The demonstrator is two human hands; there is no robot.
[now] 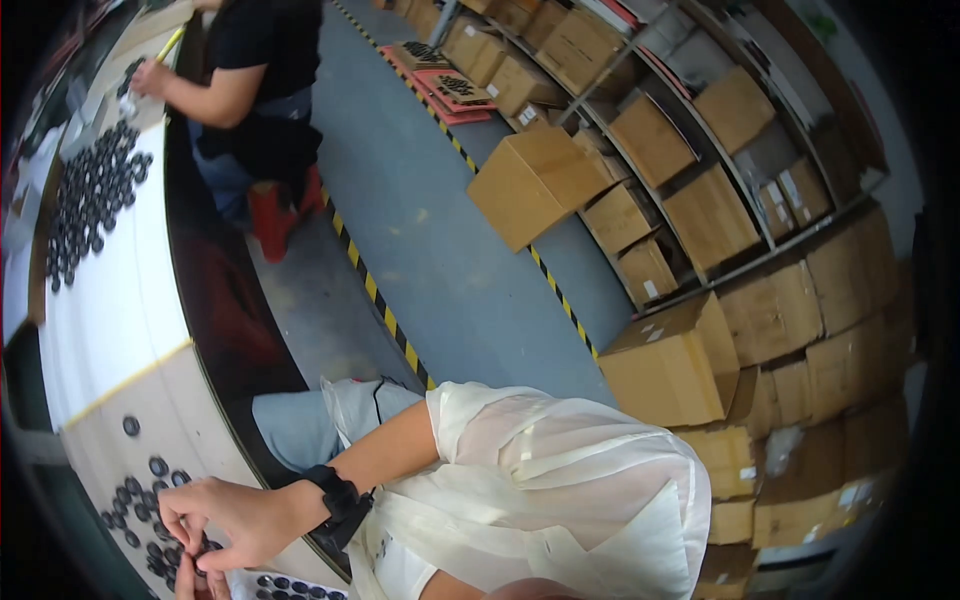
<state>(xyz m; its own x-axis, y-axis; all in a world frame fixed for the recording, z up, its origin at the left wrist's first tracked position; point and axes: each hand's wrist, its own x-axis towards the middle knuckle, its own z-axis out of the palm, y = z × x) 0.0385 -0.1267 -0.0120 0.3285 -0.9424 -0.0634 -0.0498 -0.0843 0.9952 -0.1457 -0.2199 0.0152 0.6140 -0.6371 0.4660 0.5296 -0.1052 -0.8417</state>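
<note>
My right hand (235, 515), with a black band (335, 500) on its wrist, is bent over the table at the lower left. Its fingers are closed at a small black round part (207, 549), mostly hidden by the fingertips. At the picture's lower edge my left hand (188, 582) meets it, fingertips closed on the same part; most of this hand is cut off. Several loose black round parts (130, 494) lie beside and beyond my hands. Close to my right wrist is a white tray (240, 582) with black round parts in rows.
A large pile of black round parts (95, 200) lies on the table's white sheet (120, 310). A co-worker (262, 100) in dark clothes works at the far end. Cardboard boxes (670, 360) and a loaded shelf rack (740, 260) stand at right, across a grey floor with striped tape.
</note>
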